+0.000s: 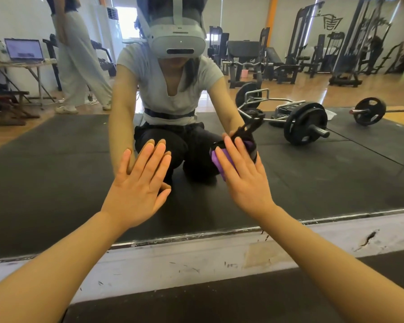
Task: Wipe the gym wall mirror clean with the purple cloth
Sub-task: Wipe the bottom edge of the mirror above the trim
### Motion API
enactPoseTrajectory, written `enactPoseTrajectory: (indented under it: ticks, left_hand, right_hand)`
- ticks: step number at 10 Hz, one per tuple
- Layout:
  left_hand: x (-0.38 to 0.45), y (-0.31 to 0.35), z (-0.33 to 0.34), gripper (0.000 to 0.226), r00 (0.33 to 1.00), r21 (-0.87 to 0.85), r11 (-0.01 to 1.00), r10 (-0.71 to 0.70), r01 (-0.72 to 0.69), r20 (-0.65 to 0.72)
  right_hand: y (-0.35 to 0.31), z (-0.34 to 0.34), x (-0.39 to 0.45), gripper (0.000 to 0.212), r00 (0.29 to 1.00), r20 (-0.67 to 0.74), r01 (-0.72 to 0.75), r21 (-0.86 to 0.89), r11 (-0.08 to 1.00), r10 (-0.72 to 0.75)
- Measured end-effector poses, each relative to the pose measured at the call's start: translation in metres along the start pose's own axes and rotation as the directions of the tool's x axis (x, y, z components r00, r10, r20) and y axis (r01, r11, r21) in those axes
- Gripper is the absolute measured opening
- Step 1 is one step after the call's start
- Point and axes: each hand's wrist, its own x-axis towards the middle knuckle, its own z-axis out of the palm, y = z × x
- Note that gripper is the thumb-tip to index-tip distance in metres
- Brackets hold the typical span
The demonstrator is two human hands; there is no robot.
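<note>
Purple cloth (219, 163) under flat right hand (244, 180)

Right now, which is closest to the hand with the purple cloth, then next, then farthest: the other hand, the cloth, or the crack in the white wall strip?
Counting out from the right hand in the head view:
1. Purple cloth: pressed under its fingers against the mirror.
2. Left hand: beside it on the left, flat on the glass.
3. Crack: down to the right, in the white strip below the mirror.
</note>
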Motion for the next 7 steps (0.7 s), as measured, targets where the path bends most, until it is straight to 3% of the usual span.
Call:
enactPoseTrajectory:
  ticks: [2, 4, 6, 7]
  left_hand:
    - [0.0, 0.001, 0.0, 0.077, 1.0, 0.001, 1.0, 0.003, -0.003, 0.0]
    - [0.001, 0.001, -0.003, 0.078, 1.0, -0.011, 1.0, 0.003, -0.003, 0.015]
    - [0.002, 0.003, -0.005, 0.077, 1.0, -0.026, 1.0, -0.008, 0.008, 0.025]
    - [0.003, 0.004, -0.006, 0.077, 0.999, -0.035, 0.999, -0.02, 0.021, 0.034]
  right_hand:
    - [-0.021, 0.025, -0.066, 0.058, 0.992, 0.103, -0.07, -0.057, 0.996, 0.076]
    - [-0.054, 0.038, -0.142, 0.057, 0.914, 0.32, -0.225, -0.107, 0.968, 0.248]
    - [-0.026, 0.014, -0.103, 0.087, 0.935, 0.28, -0.21, -0.06, 0.976, 0.219]
    - [-0.005, -0.003, -0.04, 0.062, 0.929, 0.173, -0.329, -0.015, 0.944, 0.326]
